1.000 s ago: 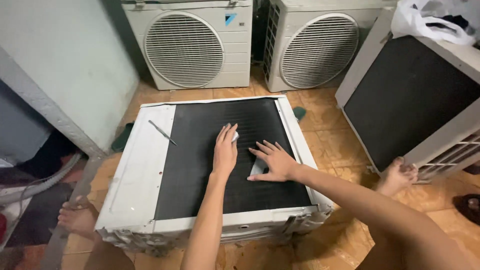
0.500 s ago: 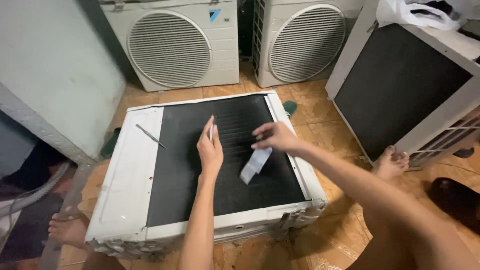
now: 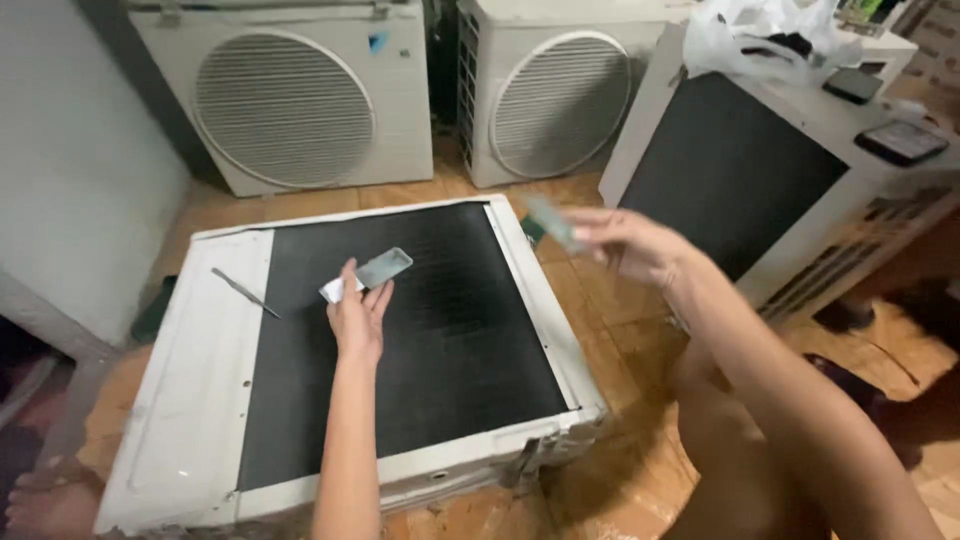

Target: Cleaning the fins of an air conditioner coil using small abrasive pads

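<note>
A white air-conditioner outdoor unit point(image 3: 200, 380) lies flat on the floor, its black finned coil point(image 3: 440, 340) facing up. My left hand point(image 3: 358, 310) hovers over the coil and holds a small flat grey-green piece point(image 3: 383, 268) with a white scrap under it. My right hand point(image 3: 625, 245) is lifted beyond the unit's right edge, blurred, pinching a small greenish strip point(image 3: 548, 220). A thin metal tool point(image 3: 243, 292) lies on the unit's white left panel.
Two upright outdoor units point(image 3: 290, 100) point(image 3: 560, 90) stand at the back. A third unit point(image 3: 740, 170) leans at the right, with a white plastic bag point(image 3: 760, 35) and two dark phones point(image 3: 900, 140) on top. My knee point(image 3: 740, 440) and a bare foot point(image 3: 50, 500) rest on the tiled floor.
Both hands have lifted off the coil. My left hand now holds the flat piece that lay on the coil; my right hand has swung out to the right with a strip.
</note>
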